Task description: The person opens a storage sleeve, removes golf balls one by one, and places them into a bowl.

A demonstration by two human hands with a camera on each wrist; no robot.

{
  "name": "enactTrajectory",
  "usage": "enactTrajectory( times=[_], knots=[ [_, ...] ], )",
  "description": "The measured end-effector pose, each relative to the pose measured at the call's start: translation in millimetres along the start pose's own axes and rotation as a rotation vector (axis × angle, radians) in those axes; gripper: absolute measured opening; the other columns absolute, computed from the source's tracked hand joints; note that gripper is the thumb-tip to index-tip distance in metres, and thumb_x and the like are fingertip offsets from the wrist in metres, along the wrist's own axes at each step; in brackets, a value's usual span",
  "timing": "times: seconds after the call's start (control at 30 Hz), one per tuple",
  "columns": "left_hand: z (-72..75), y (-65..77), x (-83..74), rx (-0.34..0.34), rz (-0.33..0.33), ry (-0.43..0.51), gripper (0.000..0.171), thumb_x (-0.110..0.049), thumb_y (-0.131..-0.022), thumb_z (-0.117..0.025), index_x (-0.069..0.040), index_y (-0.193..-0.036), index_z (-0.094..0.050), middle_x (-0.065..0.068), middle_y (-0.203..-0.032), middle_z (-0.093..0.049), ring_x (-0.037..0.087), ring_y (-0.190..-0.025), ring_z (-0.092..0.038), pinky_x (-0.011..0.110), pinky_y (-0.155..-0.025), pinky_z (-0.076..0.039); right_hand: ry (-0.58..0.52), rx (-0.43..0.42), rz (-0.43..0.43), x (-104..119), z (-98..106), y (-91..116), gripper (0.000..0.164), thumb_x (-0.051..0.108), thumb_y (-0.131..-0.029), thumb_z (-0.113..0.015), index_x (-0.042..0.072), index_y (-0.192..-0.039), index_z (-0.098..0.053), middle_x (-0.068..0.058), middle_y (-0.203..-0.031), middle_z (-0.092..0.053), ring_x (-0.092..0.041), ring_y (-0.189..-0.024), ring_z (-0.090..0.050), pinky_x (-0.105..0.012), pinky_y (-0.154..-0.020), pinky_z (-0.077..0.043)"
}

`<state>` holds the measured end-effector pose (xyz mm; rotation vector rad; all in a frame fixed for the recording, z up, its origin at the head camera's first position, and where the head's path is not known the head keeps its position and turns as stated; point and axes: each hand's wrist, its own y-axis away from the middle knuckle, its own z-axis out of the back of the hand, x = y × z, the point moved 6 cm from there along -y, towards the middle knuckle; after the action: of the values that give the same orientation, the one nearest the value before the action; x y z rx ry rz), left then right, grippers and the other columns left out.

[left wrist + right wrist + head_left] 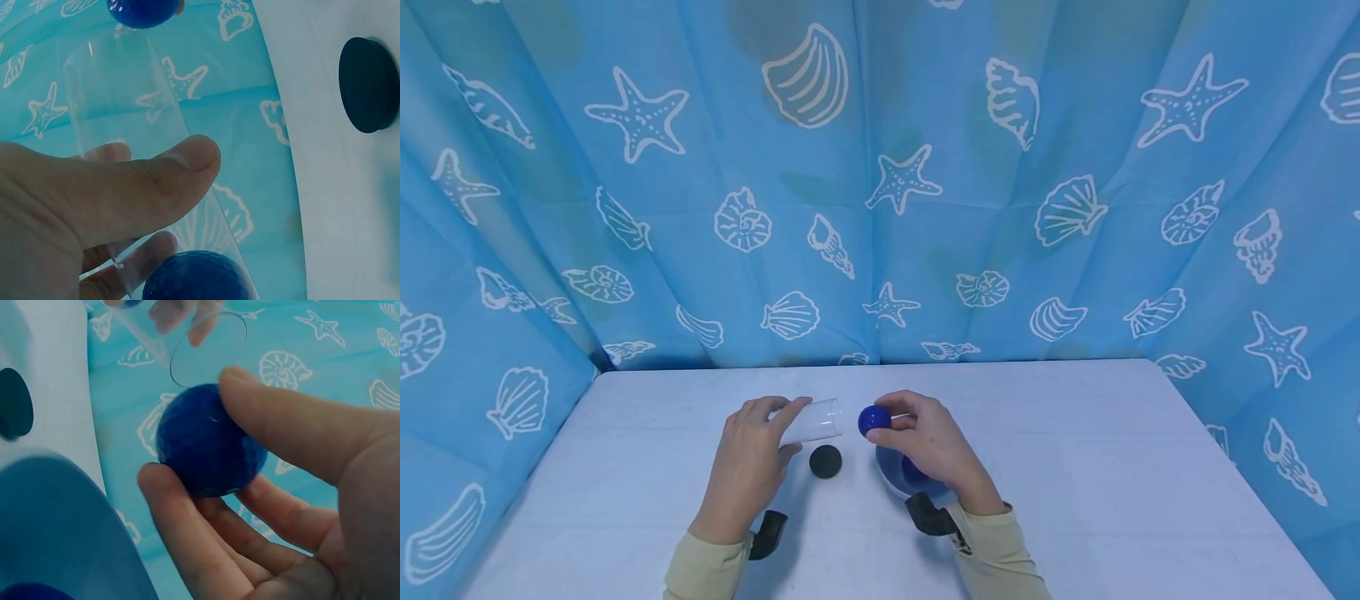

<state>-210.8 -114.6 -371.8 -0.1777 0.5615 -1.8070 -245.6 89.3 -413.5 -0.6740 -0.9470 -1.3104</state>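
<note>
My left hand (748,458) grips a clear plastic tube (817,421), tipped nearly on its side above the table, its open end facing right. In the left wrist view, a blue golf ball (197,278) lies inside the tube's far end, below the thumb. Between thumb and fingers, my right hand (928,437) pinches another dimpled blue golf ball (874,422), a small gap away from the tube's rim. Below the right hand stands a blue bowl (891,477), partly hidden by it, with a dark blue ball (913,472) inside.
A round black lid (825,462) lies on the table between the hands. The white-covered table (1075,467) reaches back to a blue curtain (880,250) with shell and starfish prints, which also hangs along both sides.
</note>
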Motion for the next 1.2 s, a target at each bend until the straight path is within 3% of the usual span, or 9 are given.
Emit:
enactTrajectory(
  times=[0.53,1.2],
  knots=[
    [0.1,-0.4,0.3,0.001,-0.008,0.000,0.066,-0.010,-0.062,-0.086,-0.019,-0.122,-0.059,0.010,-0.110,-0.060,0.029,-0.104,-0.053,0.050,-0.093,-0.042,0.032,0.107,-0.020,-7,3,-2,0.048,0.034,-0.075,-0.077,0.020,-0.117,-0.057,-0.004,-0.109,-0.061,-0.022,-0.102,-0.058,-0.051,-0.079,-0.050],
    [-0.6,-0.7,0.0,0.013,0.004,0.015,0.066,-0.009,-0.063,-0.085,-0.019,-0.122,-0.060,0.010,-0.110,-0.060,0.029,-0.104,-0.053,0.050,-0.093,-0.042,0.165,0.120,-0.031,-15,8,-3,0.045,0.026,-0.074,-0.078,0.017,-0.114,-0.058,-0.005,-0.110,-0.060,-0.022,-0.102,-0.057,-0.045,-0.079,-0.052]
  ],
)
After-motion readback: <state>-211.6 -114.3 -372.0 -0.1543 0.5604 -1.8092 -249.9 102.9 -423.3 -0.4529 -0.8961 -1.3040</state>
